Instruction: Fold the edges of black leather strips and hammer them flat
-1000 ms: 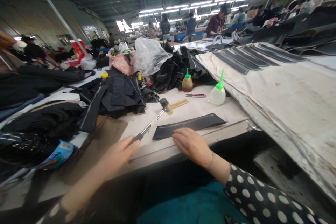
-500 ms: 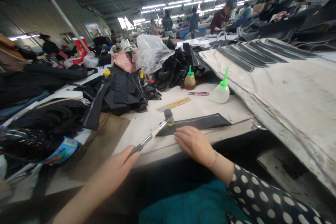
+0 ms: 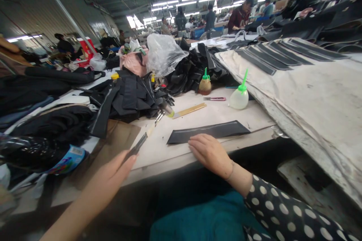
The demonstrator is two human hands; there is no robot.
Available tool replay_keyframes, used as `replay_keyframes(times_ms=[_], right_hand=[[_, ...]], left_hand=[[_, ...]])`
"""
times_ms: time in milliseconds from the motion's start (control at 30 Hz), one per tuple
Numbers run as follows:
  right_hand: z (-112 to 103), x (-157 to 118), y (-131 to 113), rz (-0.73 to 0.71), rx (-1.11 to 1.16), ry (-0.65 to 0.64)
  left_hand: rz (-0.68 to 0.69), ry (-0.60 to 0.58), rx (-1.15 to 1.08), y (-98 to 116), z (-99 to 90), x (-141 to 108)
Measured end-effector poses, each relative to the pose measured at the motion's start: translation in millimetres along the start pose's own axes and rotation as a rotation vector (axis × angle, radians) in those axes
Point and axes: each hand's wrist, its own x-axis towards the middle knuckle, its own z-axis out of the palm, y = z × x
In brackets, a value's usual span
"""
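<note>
My left hand (image 3: 120,165) is closed round the dark handle of a small hammer (image 3: 135,147). The hammer tilts up and away from me; its head, blurred by motion, has a grey part and a yellowish face and is near the dark pile. My right hand (image 3: 209,154) lies flat, fingers stretched out, on the near edge of a black strip (image 3: 220,130). This strip rests on the pale table top (image 3: 154,158) close to its front edge. Beyond it lies a flat yellowish stick (image 3: 190,110), left of pink-handled thread snips (image 3: 215,99).
Two green-capped squeeze bottles, one brown (image 3: 205,84) and one clear (image 3: 239,97), stand behind the strip. Black pieces (image 3: 132,94) are heaped at left. A dark drink bottle (image 3: 42,158) lies near left. More strips (image 3: 279,56) lie on the pale board (image 3: 308,94) at right. People work farther back.
The hammer has swung up and left, away from the strip's left end, with my left hand shifting left. My right hand stays on the strip.
</note>
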Motion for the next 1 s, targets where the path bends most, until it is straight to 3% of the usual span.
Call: replay_keyframes(times_ms=[100,300,500,667,800,900,1000], right_hand=[[0,0,1,-0.002,-0.002,-0.006],[2,0,1,0.007,-0.009,-0.02],[-10,-3,-1,-0.029,0.01,0.001],[-31,-17,9,0.086,-0.083,0.032],[-31,-26,16,0.13,-0.119,0.009],[-28,-28,18,0.128,-0.112,0.019],[-27,-29,19,0.126,-0.101,0.031]], left_hand=[[0.007,-0.164,0.03,-10,1.3,0],[-0.019,-0.042,0.022,-6,-2.4,-1],[0.048,-0.279,0.076,-1,12.8,-1],[0.044,-0.242,0.08,-3,11.3,-1],[0.088,-0.18,0.036,18,4.7,-2],[0.136,-0.135,-0.014,40,10.5,0],[0.183,-0.225,0.013,51,24.0,7]])
